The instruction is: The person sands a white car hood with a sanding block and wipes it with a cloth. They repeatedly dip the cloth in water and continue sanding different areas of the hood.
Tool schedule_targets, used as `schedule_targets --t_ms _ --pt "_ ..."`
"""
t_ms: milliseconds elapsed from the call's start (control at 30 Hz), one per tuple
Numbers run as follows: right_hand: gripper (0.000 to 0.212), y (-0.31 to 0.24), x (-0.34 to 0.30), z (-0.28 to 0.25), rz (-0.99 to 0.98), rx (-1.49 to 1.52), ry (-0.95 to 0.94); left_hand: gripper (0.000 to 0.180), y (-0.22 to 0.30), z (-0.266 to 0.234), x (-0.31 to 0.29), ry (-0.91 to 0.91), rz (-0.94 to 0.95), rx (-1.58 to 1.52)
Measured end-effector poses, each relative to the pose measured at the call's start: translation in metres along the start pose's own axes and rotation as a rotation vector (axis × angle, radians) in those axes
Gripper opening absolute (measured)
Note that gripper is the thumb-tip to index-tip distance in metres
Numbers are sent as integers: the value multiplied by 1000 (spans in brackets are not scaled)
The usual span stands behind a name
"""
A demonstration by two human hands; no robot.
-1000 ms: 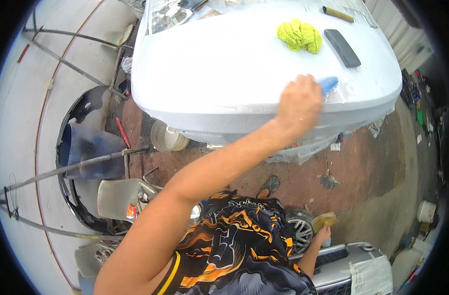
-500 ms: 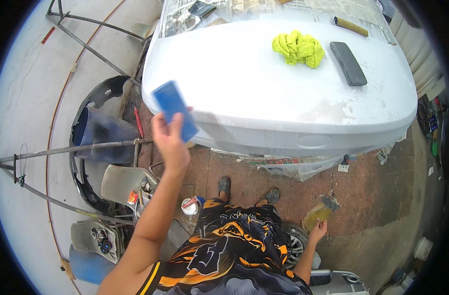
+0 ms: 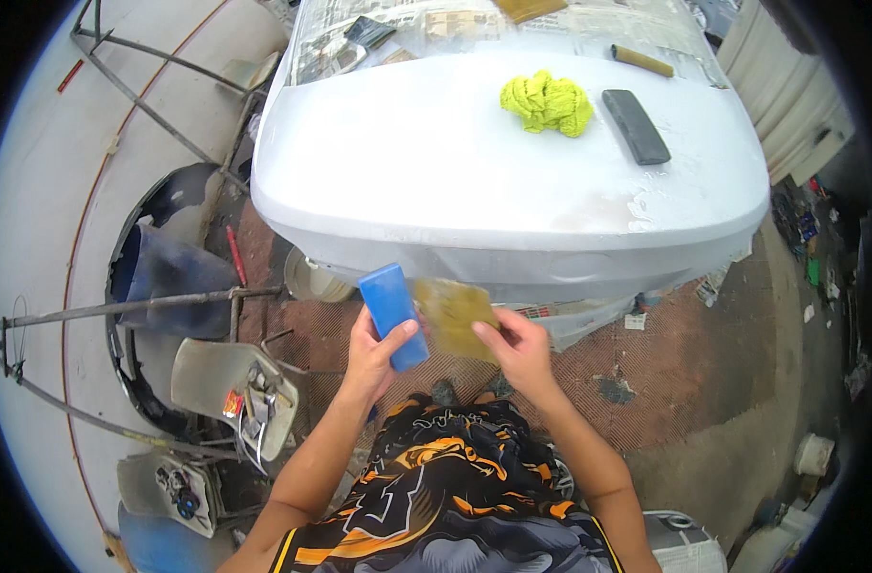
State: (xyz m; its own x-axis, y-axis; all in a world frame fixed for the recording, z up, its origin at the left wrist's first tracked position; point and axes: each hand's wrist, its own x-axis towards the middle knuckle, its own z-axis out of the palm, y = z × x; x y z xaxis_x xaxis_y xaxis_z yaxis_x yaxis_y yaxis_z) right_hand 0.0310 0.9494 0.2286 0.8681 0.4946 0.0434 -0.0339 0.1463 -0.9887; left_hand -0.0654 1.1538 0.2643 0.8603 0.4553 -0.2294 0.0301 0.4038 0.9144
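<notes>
My left hand (image 3: 367, 361) is closed around a flat blue sanding block (image 3: 386, 291), thumb across its face. Between the thumb and fingers of my right hand (image 3: 524, 351) is a yellow-brown sheet of sandpaper (image 3: 458, 323). The sheet's left edge is close beside the block; I cannot tell whether they touch. Both hands are in front of the near edge of a wet white car panel (image 3: 407, 162). On the panel lie a crumpled lime-green cloth (image 3: 548, 103), a dark grey oblong block (image 3: 637, 126) and a curled brown piece of sandpaper (image 3: 643, 61).
Newspaper (image 3: 436, 27) covers the car beyond the panel. At left are a metal pipe frame (image 3: 140, 303), a black bumper (image 3: 121, 353) and a chair (image 3: 202, 382) with tools on it. A bucket (image 3: 312, 277) stands under the panel's left corner. Red patterned tiles (image 3: 637, 411) cover the floor.
My left hand has come down and right with the blue block, away from the panel's left edge. The right hand has risen and moved left with the sandpaper, bringing both together.
</notes>
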Motion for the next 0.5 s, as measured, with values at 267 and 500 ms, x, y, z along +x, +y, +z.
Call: schedule_targets --t_ms 267,500 --pt "27 -22 21 71 202 260 -10 58 26 -35 0 -6 83 50" --pt "28 -19 24 79 73 -158 -10 52 -8 -116 -8 305 157 47"
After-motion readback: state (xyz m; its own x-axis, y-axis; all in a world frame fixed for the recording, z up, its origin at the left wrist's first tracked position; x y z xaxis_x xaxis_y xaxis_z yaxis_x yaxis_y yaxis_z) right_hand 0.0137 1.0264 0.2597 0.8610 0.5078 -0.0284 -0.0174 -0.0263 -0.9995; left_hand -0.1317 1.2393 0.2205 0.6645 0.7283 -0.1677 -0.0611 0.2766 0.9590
